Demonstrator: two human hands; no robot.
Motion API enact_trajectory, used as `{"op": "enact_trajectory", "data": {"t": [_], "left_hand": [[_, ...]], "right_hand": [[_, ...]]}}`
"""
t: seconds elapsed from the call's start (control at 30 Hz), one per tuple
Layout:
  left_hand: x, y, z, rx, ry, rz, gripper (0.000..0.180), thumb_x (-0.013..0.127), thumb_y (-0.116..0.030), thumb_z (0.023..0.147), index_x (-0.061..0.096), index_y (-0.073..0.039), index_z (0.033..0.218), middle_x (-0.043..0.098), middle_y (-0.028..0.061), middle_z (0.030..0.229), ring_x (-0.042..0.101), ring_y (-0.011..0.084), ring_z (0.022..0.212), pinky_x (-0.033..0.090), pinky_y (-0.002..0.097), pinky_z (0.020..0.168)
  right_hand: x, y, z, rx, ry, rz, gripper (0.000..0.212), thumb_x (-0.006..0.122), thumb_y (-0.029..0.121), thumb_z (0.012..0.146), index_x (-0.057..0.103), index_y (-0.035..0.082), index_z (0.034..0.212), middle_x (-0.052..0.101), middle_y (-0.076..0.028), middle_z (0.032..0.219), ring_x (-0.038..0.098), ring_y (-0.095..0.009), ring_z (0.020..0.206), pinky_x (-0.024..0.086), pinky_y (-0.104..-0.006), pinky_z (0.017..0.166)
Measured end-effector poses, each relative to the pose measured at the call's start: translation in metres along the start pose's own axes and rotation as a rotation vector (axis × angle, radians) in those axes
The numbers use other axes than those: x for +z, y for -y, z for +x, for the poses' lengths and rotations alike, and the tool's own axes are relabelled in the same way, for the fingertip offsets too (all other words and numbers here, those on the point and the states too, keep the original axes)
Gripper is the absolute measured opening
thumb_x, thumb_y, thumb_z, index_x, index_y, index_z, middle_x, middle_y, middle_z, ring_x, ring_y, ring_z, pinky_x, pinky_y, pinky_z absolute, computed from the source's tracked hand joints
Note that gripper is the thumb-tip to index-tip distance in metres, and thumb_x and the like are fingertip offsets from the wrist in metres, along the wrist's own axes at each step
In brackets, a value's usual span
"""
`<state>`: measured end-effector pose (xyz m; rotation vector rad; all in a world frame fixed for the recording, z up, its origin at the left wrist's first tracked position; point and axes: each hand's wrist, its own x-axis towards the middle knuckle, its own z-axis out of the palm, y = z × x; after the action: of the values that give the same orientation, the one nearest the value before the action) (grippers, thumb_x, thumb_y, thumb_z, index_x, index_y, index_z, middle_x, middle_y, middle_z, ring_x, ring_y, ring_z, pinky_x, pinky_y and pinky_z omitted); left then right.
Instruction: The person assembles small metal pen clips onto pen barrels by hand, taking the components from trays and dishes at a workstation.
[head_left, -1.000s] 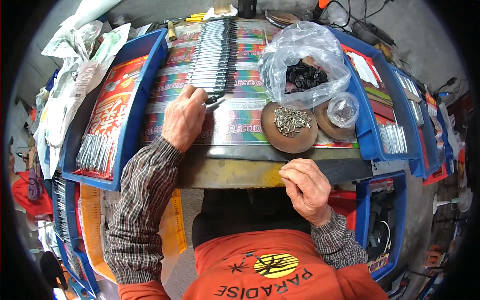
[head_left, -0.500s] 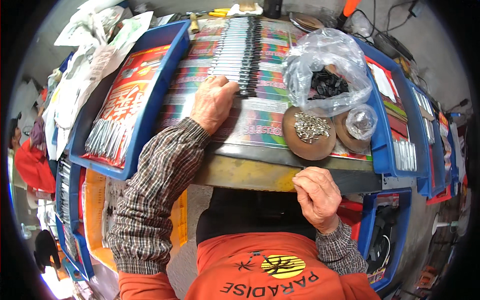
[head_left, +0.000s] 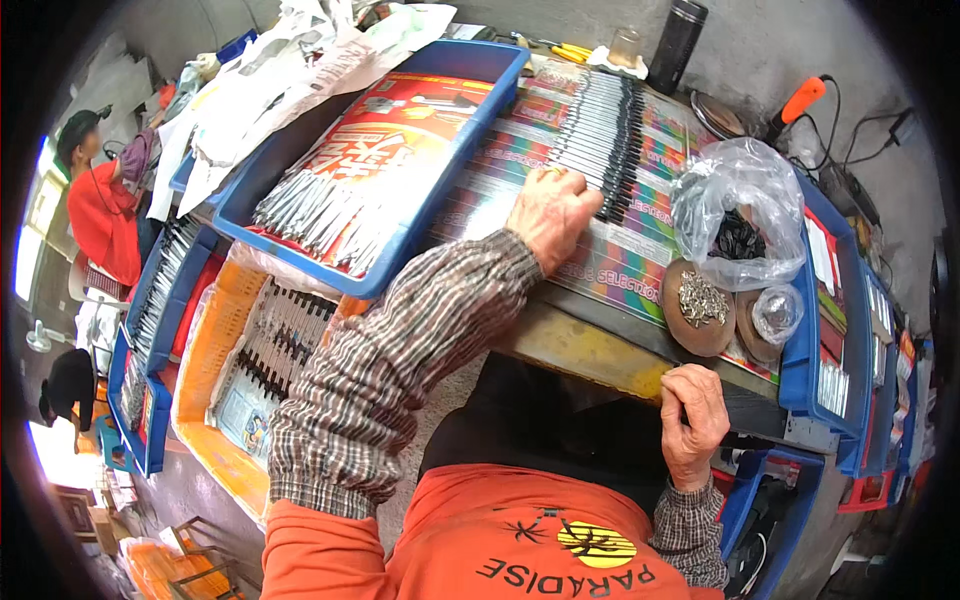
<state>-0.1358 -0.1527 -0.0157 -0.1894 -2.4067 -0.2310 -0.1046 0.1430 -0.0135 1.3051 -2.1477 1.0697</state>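
A row of slim silver rods with black ends (head_left: 598, 130) lies side by side on a colourful printed sheet (head_left: 500, 165). At the near end of this row is my left hand (head_left: 555, 215), its fingers drawn together and pointing down. What its fingertips pinch, if anything, is hidden under the hand. By the table's front edge hangs my right hand (head_left: 692, 420), fingers curled in against the thumb; I cannot see anything in them. Closest to it stands a round brown dish (head_left: 695, 340) with small metal pieces (head_left: 704, 300) heaped in it.
A blue tray (head_left: 375, 285) of silver rods stands at the left, with an orange crate (head_left: 195, 400) below it. At the right are a clear bag (head_left: 770, 170) of black parts and another blue tray (head_left: 800, 380). A person in red (head_left: 100, 225) sits far left.
The view has swung left, so the table appears farther right and more of the orange crate shows. My left hand stays at the row's near end, my right hand by the table edge.
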Motion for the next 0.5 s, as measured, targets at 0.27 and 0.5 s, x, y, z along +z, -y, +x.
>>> {"op": "enact_trajectory", "data": {"t": [0.27,0.5], "left_hand": [[-0.12,-0.015,-0.04,-0.067,-0.062,0.145,0.013,0.061,-0.001,0.069,0.063,-0.007,0.081,0.062,0.0076,0.077,0.063,0.0282,0.073,0.05,0.0392,0.065],[-0.165,0.077,-0.075,-0.306,0.231,0.292,0.005,0.065,-0.012,0.079,0.064,-0.007,0.08,0.064,0.0109,0.071,0.065,0.0294,0.068,0.05,0.0394,0.059]], "right_hand": [[-0.002,0.004,0.005,0.0,0.017,-0.01,0.019,0.068,-0.007,0.075,0.064,0.001,0.091,0.063,-0.011,0.087,0.062,-0.03,0.084,0.051,-0.0386,0.078],[0.0,0.005,0.007,0.014,0.018,0.002,0.016,0.067,-0.007,0.075,0.063,0.0,0.089,0.063,-0.012,0.085,0.061,-0.03,0.082,0.05,-0.0383,0.076]]}}
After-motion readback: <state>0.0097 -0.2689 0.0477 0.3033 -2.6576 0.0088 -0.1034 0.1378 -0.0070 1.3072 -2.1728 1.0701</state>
